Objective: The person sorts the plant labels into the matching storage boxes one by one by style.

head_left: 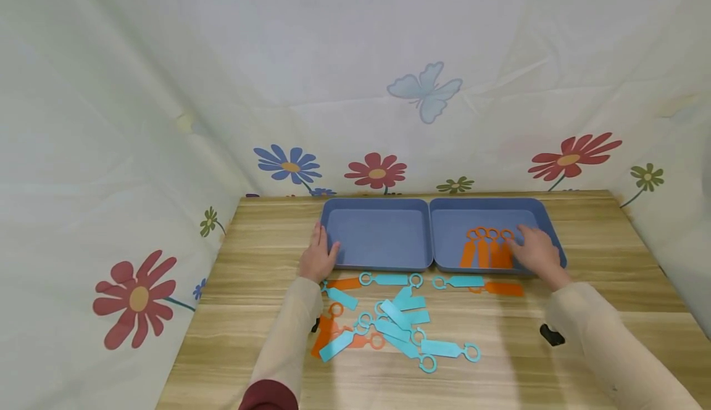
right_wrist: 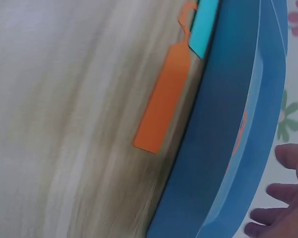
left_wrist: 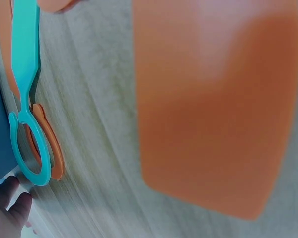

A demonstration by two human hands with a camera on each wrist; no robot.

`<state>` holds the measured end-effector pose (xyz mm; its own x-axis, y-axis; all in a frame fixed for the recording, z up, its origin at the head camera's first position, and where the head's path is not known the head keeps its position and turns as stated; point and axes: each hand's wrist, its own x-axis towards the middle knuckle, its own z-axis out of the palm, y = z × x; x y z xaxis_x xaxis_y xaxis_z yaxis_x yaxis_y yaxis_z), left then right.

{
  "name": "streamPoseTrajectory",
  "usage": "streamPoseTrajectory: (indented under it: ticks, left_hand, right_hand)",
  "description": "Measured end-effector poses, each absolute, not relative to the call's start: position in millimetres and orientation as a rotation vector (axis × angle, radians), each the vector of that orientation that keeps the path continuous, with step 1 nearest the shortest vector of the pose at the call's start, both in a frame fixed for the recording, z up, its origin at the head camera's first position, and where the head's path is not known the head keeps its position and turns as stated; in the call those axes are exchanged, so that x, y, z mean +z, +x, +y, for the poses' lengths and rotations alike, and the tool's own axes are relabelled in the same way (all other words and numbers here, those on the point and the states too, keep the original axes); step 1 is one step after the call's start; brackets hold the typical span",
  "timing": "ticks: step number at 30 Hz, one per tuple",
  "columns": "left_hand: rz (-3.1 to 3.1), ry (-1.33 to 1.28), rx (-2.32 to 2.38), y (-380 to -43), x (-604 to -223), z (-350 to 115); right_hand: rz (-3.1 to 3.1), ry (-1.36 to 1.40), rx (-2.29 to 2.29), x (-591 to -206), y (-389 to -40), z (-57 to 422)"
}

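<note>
My left hand [head_left: 318, 257] rests against the left wall of a blue-grey tray [head_left: 378, 267], fingers extended along the outside and thumb over the rim. In the left wrist view its fingertips [left_wrist: 21, 206] show at the lower left. Over the right-hand tray [head_left: 461, 202] is my right hand [head_left: 536, 251], its fingers near the ring of the endmost tag in a row of several orange ring-ended tags [head_left: 483, 254]. The right wrist view shows this hand's fingers [right_wrist: 283, 193] loosely extended, with nothing seen between them.
Turquoise ring-ended tags [head_left: 441, 348] lie scattered and overlapping on the wooden table [head_left: 472, 385] before the trays. Orange tags [head_left: 504, 288] lie among them, some partly covered. A flower-printed white cloth [head_left: 333, 89] hangs behind. A small black object [head_left: 552, 334] is by the right sleeve.
</note>
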<state>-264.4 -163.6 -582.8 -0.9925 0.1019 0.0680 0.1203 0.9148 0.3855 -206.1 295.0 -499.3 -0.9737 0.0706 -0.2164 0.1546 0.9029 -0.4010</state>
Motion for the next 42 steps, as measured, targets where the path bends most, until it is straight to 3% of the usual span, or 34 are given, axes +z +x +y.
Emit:
streamPoseTrajectory:
  ticks: [14,30,42]
  left_hand:
    - [-3.015,-0.178,-0.613,-267.8,-587.0,-165.5]
    - [-2.98,-0.188,-0.608,-268.7,-590.9,-166.4]
    - [-3.008,-0.193,-0.614,-268.6,-589.7,-165.3]
  right_hand:
    - [3.129,-0.322,-0.465,-515.4,-156.5,274.9]
    - [3.324,-0.935,-0.318,-553.4,-126.8,274.4]
    - [3.313,-0.844,-0.264,-564.3,-122.5,276.8]
